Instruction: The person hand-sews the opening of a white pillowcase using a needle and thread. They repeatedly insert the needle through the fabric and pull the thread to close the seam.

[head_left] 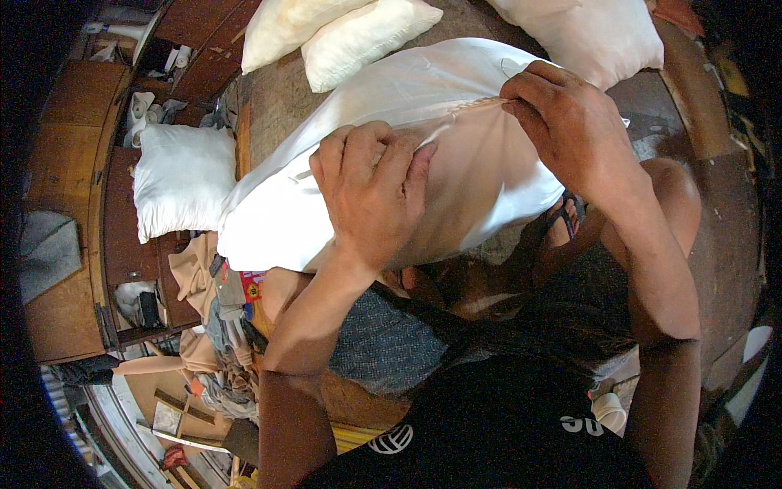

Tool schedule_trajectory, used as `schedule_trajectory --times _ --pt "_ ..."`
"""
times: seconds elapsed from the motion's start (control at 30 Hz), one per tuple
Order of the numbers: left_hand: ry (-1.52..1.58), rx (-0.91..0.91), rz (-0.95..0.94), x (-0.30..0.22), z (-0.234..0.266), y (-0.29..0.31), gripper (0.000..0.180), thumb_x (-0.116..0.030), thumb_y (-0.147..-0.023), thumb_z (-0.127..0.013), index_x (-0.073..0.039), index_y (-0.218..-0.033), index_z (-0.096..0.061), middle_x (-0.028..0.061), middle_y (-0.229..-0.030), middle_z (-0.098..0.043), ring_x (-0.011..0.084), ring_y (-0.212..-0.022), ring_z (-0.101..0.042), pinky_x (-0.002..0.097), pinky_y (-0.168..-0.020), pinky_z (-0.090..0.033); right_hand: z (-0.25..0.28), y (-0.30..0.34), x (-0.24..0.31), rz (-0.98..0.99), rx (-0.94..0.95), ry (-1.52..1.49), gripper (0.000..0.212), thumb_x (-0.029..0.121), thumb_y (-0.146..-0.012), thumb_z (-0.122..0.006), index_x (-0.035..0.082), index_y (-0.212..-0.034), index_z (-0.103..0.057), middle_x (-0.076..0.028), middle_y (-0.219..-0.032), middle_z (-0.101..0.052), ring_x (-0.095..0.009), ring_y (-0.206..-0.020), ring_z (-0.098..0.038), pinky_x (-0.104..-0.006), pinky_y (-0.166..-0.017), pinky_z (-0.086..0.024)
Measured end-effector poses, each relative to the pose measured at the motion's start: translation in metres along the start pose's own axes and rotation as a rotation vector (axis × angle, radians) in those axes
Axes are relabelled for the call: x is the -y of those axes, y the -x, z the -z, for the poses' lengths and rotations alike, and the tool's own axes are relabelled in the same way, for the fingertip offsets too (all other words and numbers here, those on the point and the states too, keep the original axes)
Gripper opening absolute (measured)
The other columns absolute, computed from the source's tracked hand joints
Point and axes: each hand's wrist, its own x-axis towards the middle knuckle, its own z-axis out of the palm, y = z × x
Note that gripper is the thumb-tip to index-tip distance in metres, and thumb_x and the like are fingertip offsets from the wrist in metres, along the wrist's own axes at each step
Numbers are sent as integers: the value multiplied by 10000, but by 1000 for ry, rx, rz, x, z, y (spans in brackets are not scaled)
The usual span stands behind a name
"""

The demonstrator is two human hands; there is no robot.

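A: What's nearest?

B: The black shirt at the lower edge, cut off there, then dark shorts above it, partly in shadow.

A: And the hands?

B: The left hand is near the centre, the right hand at upper right.

A: Where's the big pillow against the fingers?

B: Under both hands, across the upper middle. The right thumb and forefinger are pinched together on its seam, which runs down toward the left thumb. The left fingers curl over the cloth; their tips are hidden, so I can't tell whether they clamp it.

A: What else is unclear?

B: A thin dark curve by the right knuckles is too fine to identify. The big pillow partly covers a sandalled foot, right of centre.

A: Farther off?

B: A small pillow at left shows nearly whole. The pillow at upper right is cut off by the top edge, and the cabinet at far left fades into the dark rim.
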Motion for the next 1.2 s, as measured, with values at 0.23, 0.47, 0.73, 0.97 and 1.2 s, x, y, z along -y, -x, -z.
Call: schedule_trajectory --times 0.23,0.47,0.73,0.97,1.2 --pt "32 -19 21 7 -4 -1 154 -192 -816 -822 -122 -948 -788 51 -1208 -687 304 -1151 -596 440 -1019 -401 1 -1 3 -21 20 12 137 150 -984 -664 31 -1026 -715 -141 -1019 -692 -391 -919 -691 -472 -808 -559" --pt "159 -12 70 12 -6 -2 76 -99 -856 -791 -90 -932 -796 108 -1039 -750 305 -1010 -684 401 -930 -509 -4 0 1 3 -31 31 126 164 -956 -644 65 -989 -714 -137 -971 -685 -387 -899 -700 -499 -768 -564" --pt "191 -16 29 12 -9 0 94 -90 -860 -790 -73 -949 -768 98 -1023 -758 308 -992 -691 407 -926 -522 -5 -1 -2 2 -46 25 131 171 -968 -642 67 -973 -722 -134 -956 -690 -385 -876 -703 -490 -757 -567" --pt "199 -32 -9 8 -12 -1 85 -73 -895 -751 -63 -979 -749 127 -1075 -761 311 -1017 -704 417 -925 -536 -5 0 -2 -1 -56 27 126 168 -962 -645 67 -969 -719 -135 -949 -688 -385 -865 -704 -493 -750 -565" --pt "269 35 175 9 1 -6 171 -62 -898 -749 -49 -1068 -737 128 -1046 -755 331 -998 -682 422 -880 -547 -4 -1 -1 -17 -45 20 125 164 -959 -642 67 -973 -720 -133 -951 -691 -384 -874 -704 -494 -768 -568"
